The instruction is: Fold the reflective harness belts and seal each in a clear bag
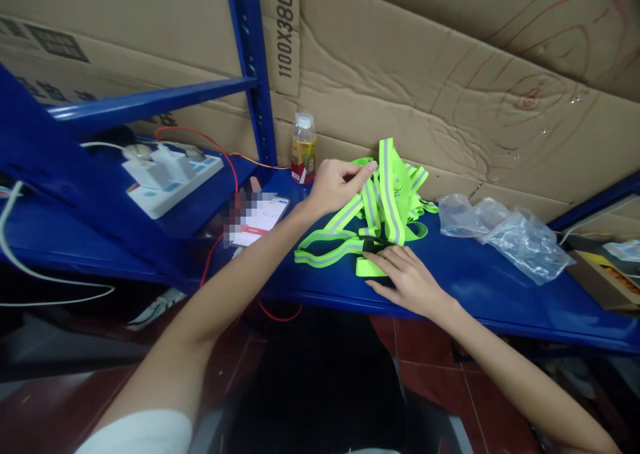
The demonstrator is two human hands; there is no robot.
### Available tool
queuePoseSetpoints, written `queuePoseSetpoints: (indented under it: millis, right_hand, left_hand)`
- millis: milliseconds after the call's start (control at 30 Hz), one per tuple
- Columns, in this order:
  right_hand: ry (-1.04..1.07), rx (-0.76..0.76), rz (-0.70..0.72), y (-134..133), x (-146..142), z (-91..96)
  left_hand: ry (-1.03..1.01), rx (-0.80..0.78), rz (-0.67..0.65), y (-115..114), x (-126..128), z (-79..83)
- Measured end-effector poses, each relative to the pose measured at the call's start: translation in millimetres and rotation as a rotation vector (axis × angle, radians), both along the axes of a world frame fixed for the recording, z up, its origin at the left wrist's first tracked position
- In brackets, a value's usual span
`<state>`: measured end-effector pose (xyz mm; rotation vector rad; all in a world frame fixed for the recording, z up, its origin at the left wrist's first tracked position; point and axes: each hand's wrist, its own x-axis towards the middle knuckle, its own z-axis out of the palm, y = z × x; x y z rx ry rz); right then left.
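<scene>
A tangle of neon-yellow reflective straps [389, 194] with grey stripes lies heaped on the blue shelf, one loop standing up above the rest. My left hand [336, 186] is closed in a pinch at the heap's upper left, on a strap; its fingertips partly hide the spot it grips. Lower down, my right hand [407, 277] rests with fingers stretched out and slightly apart, touching the front of the straps. By its fingertips is a black fitting [370, 245] on the webbing, too small to make out fully. A flat strap loop extends left from there.
Left of the straps lie a lit phone [263, 217] and a bottle [303, 151]. A white power strip [173, 184] with plugs and a red cable sits farther left. Clear plastic bags [520, 237] lie right. Cardboard [360, 54] closes the back; a blue post [250, 61] rises left of centre.
</scene>
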<state>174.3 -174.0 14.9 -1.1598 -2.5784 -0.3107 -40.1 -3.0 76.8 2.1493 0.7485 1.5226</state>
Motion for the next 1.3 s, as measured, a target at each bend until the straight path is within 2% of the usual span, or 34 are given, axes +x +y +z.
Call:
queuePoseSetpoints:
  millis: [67,133,200,233,333,433,533,633,733,867,1000,1067,1200,1300]
  right_hand:
    - [0.092,-0.027,-0.009,-2.2,8.2,-8.4]
    - [0.244,-0.087,-0.018,-9.8,15.6,-9.9]
    - [0.459,-0.134,-0.054,-20.7,22.1,-8.3]
    - [0.584,-0.134,-0.088,-25.8,25.1,-7.7]
    - [0.944,-0.017,-0.218,-34.4,36.1,-9.6]
    - [1.092,0.063,-0.344,-33.5,54.4,-16.4]
    - [1.129,-0.026,-0.435,-33.1,76.4,-24.7]
    - [1.339,-0.262,-0.450,-39.1,89.6,-30.0]
    - [1.521,-0.566,-0.401,-48.5,91.2,-28.2]
    - [1.487,-0.785,-0.266,-58.1,91.3,-19.6]
    - [1.412,-0.795,-0.251,-60.9,100.3,-19.3]
    - [1.378,-0.772,-0.258,-61.0,105.9,-22.0]
    - [1.217,-0.693,-0.303,-60.9,111.5,-21.1]
    - [1.017,-0.595,-0.336,-61.1,108.1,-13.3]
  left_hand:
    - [0.171,0.079,-0.078,-25.2,-8.3,19.2]
    - [0.406,0.101,-0.114,-52.4,-21.8,24.6]
    - [0.627,0.118,-0.070,-76.6,-38.7,13.3]
    - [0.700,0.121,0.000,-86.1,-47.4,2.6]
    - [0.847,0.046,0.072,-102.2,-71.6,-33.9]
    - [0.872,-0.045,0.011,-105.0,-92.0,-53.4]
    - [0.782,-0.145,-0.029,-104.9,-110.2,-50.3]
    - [0.620,-0.299,-0.059,-106.4,-125.3,-42.5]
    - [0.495,-0.357,-0.095,-107.5,-133.2,-44.0]
    - [0.397,-0.291,-0.045,-106.5,-133.5,-52.8]
    - [0.388,-0.250,0.003,-104.1,-132.9,-55.7]
    - [0.347,-0.325,0.039,-102.7,-134.0,-56.5]
    - [0.232,-0.498,0.228,-101.6,-135.4,-59.5]
    - [0.114,-0.661,0.210,-104.0,-132.3,-60.6]
